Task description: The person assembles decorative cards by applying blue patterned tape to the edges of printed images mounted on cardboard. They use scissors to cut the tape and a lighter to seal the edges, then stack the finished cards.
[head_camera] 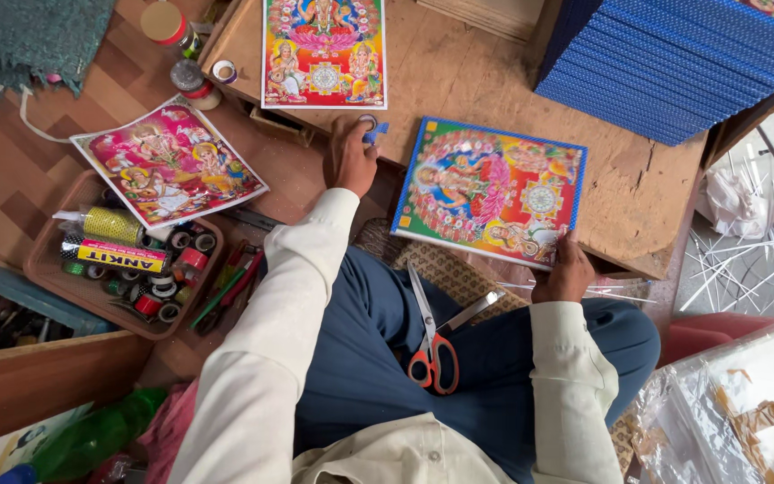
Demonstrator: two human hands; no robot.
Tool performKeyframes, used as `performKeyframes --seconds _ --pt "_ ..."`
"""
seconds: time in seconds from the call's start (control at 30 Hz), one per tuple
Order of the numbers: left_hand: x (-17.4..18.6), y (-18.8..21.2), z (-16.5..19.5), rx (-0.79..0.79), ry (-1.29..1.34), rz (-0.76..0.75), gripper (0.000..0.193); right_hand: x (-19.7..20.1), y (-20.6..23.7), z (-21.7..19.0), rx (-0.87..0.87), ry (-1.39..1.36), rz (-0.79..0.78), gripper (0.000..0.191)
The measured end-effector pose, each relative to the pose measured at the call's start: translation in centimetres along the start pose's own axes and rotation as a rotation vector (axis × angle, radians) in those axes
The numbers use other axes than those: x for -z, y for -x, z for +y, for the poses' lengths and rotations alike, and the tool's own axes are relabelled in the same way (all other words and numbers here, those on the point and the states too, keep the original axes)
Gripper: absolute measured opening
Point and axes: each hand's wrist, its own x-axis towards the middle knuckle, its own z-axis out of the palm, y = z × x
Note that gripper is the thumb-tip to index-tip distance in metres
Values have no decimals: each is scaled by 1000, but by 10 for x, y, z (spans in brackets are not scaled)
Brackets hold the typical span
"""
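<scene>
Blue-framed picture in right hand

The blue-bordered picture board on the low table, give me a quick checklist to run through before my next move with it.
1. Right hand gripping the picture board at its near edge: ok.
2. Board resting on the wooden table: ok, though its near edge overhangs.
3. Left hand on the small blue tape roll: ok.
4. Scissors within reach on the lap: ok.
5. Board's border fully taped: cannot tell.
6. Loose print clear of the board: ok.
</scene>
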Motion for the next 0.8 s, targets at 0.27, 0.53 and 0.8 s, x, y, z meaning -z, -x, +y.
performKeyframes --seconds 0.27,0.53,0.8 --pt "-21 1 -11 -34 295 191 20 -18 -28 27 -332 -112 100 33" --pt "-17 58 3 328 599 -53 11 3 -19 53 -457 -175 32 23" --pt "-20 57 7 247 687 -119 12 -1 -25 56 -293 -219 54 16"
